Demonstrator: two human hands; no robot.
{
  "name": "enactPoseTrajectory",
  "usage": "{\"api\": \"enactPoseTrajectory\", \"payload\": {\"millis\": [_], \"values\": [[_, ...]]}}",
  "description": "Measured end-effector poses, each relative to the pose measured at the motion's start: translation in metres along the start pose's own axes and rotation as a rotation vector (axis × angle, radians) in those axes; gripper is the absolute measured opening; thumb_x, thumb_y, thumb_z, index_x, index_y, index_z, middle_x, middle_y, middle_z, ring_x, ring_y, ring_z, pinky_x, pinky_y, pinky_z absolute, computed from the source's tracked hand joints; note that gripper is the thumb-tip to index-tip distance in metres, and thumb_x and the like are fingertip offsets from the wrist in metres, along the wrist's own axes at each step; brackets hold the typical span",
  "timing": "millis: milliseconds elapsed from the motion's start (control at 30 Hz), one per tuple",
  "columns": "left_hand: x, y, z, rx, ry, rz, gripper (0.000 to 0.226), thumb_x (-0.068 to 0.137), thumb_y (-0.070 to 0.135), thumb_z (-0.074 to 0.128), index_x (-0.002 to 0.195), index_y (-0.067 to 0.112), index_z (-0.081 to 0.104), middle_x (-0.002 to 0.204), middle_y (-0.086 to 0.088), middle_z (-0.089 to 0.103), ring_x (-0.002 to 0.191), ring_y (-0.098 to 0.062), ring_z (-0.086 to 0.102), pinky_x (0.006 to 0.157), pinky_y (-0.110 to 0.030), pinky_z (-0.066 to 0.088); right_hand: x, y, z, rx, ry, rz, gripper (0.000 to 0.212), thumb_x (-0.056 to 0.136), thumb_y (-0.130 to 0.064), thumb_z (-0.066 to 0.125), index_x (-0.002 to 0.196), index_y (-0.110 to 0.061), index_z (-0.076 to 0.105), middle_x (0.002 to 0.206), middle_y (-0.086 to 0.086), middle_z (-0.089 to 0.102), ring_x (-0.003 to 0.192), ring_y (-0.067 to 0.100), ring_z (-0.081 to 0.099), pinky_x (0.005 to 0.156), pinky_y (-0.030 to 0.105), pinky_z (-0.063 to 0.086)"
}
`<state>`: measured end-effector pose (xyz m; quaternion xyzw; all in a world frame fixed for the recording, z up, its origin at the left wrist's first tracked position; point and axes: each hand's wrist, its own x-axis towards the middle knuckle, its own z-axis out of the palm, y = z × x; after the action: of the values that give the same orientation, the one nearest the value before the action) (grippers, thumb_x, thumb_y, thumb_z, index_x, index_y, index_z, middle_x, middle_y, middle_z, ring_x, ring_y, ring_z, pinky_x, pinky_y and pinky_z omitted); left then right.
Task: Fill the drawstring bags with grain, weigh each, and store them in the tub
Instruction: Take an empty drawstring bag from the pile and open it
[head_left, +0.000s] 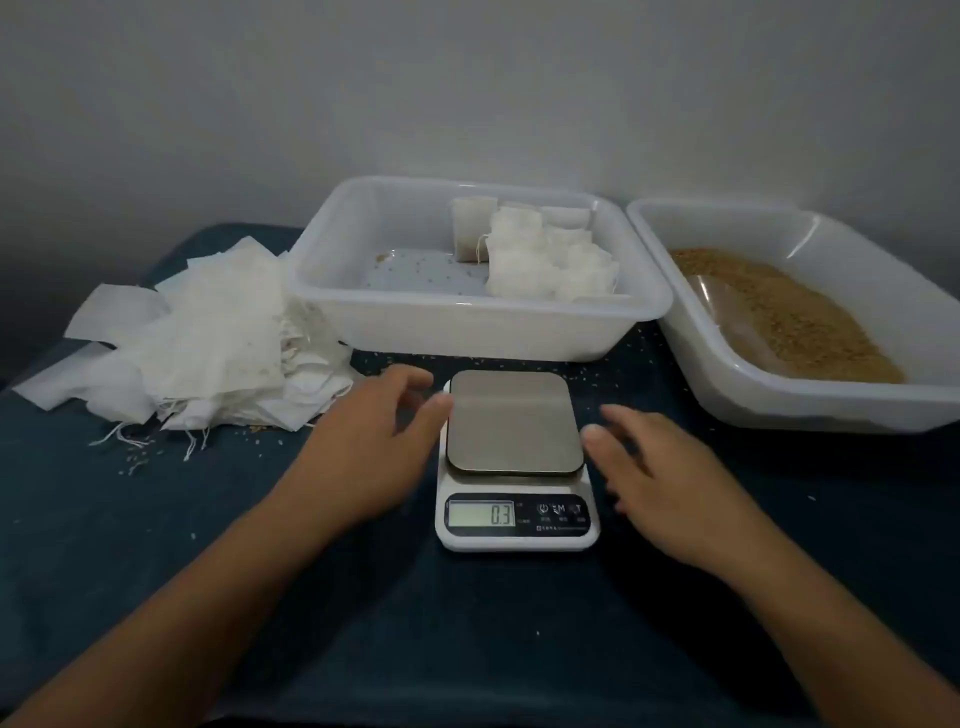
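Note:
A white kitchen scale (514, 457) with a bare steel platform stands in the middle of the dark cloth; its display reads 0.3. My left hand (363, 447) hovers at the scale's left side, fingers relaxed, thumb tip close to the platform edge. My right hand (660, 467) is at the scale's right side, fingers loose, holding nothing. Behind the scale stands a translucent tub (395, 317) with several filled white drawstring bags (540, 254) in its right half. A second tub (789, 395) at the right holds brown grain (800, 322). A heap of flat white bags (208, 338) lies at the left.
Loose grains are scattered on the dark blue cloth (467, 623) around the scale and near the bag heap. A pale wall stands right behind the tubs. The table's left edge falls away beyond the bag heap.

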<state>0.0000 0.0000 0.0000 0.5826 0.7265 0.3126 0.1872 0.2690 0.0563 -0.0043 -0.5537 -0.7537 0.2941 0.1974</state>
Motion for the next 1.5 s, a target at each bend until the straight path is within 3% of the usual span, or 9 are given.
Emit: {"api": "enactPoseTrajectory", "payload": {"millis": [100,267,400,600,767,867,1000,1267,1500], "values": [[0.026,-0.005,0.015,0.04,-0.079,-0.121,0.056,0.105,0.057,0.044,0.15,0.024,0.05,0.142,0.002,0.062,0.127,-0.016,0.059,0.106,-0.035,0.045,0.014,-0.007,0.016,-0.095,-0.07,-0.042,0.046,0.102,-0.063,0.039,0.111,-0.027,0.066,0.104,-0.008,0.064,0.095,0.01,0.063,0.086,0.031,0.051],[0.029,-0.022,0.018,-0.058,-0.073,-0.139,0.041,0.104,0.051,0.052,0.135,0.027,0.064,0.134,0.007,0.068,0.116,-0.011,0.063,0.096,-0.028,0.045,0.025,-0.005,0.032,-0.015,-0.062,-0.051,0.042,0.101,-0.062,0.042,0.117,-0.033,0.068,0.109,-0.011,0.065,0.101,0.004,0.06,0.088,0.029,0.049],[0.027,-0.033,0.013,-0.127,-0.055,-0.152,0.034,0.103,0.045,0.057,0.131,0.028,0.068,0.128,0.011,0.071,0.113,-0.009,0.066,0.103,-0.033,0.051,0.034,-0.005,0.043,0.016,-0.04,-0.078,0.036,0.099,-0.061,0.047,0.125,-0.042,0.065,0.114,-0.017,0.066,0.101,-0.001,0.06,0.085,0.023,0.044],[0.016,-0.043,0.0,-0.214,-0.014,-0.125,0.026,0.102,0.035,0.06,0.125,0.029,0.07,0.117,0.018,0.072,0.105,-0.001,0.067,0.102,-0.033,0.054,0.038,-0.004,0.048,0.233,-0.024,-0.047,0.023,0.102,-0.041,0.059,0.12,-0.038,0.072,0.091,-0.024,0.076,0.067,0.005,0.073,0.061,0.012,0.05],[-0.01,-0.059,-0.026,0.019,0.308,0.124,0.018,0.097,0.028,0.068,0.115,0.031,0.07,0.099,0.024,0.065,0.093,0.004,0.062,0.082,-0.006,0.045,0.036,0.004,0.05,0.295,0.016,-0.073,0.021,0.103,-0.038,0.057,0.118,-0.043,0.071,0.09,-0.019,0.077,0.066,0.012,0.073,0.063,0.025,0.055],[-0.016,-0.081,-0.058,0.294,0.517,0.207,0.035,0.087,0.019,0.076,0.122,0.02,0.069,0.11,0.002,0.062,0.099,-0.014,0.055,0.088,-0.022,0.042,0.037,0.006,0.053,0.301,0.024,-0.086,0.019,0.101,-0.04,0.058,0.115,-0.047,0.07,0.09,-0.019,0.077,0.065,0.013,0.073,0.066,0.032,0.056],[-0.006,-0.113,-0.094,0.489,0.348,0.009,0.056,0.086,0.03,0.08,0.138,0.024,0.061,0.13,-0.006,0.056,0.119,-0.029,0.053,0.097,-0.043,0.045,0.039,0.005,0.055,0.293,0.046,-0.086,0.018,0.101,-0.04,0.057,0.113,-0.047,0.07,0.091,-0.022,0.075,0.064,0.011,0.071,0.062,0.026,0.052],[0.009,-0.138,-0.092,0.449,0.406,0.066,0.006,0.099,0.025,0.066,0.099,0.02,0.07,0.093,0.002,0.066,0.09,-0.023,0.059,0.079,-0.038,0.047,0.034,0.002,0.053,0.303,0.058,-0.092,0.018,0.104,-0.033,0.058,0.111,-0.044,0.07,0.09,-0.023,0.075,0.066,0.006,0.071,0.053,0.014,0.051],[0.002,-0.103,-0.087,0.288,0.792,0.279,0.004,0.097,0.013,0.062,0.094,0.01,0.063,0.092,-0.001,0.063,0.085,-0.021,0.054,0.077,-0.032,0.041,0.03,0.0,0.051,0.292,0.127,-0.075,0.016,0.101,-0.038,0.059,0.114,-0.039,0.069,0.092,-0.015,0.073,0.071,0.0,0.068,0.056,0.01,0.05]]}}
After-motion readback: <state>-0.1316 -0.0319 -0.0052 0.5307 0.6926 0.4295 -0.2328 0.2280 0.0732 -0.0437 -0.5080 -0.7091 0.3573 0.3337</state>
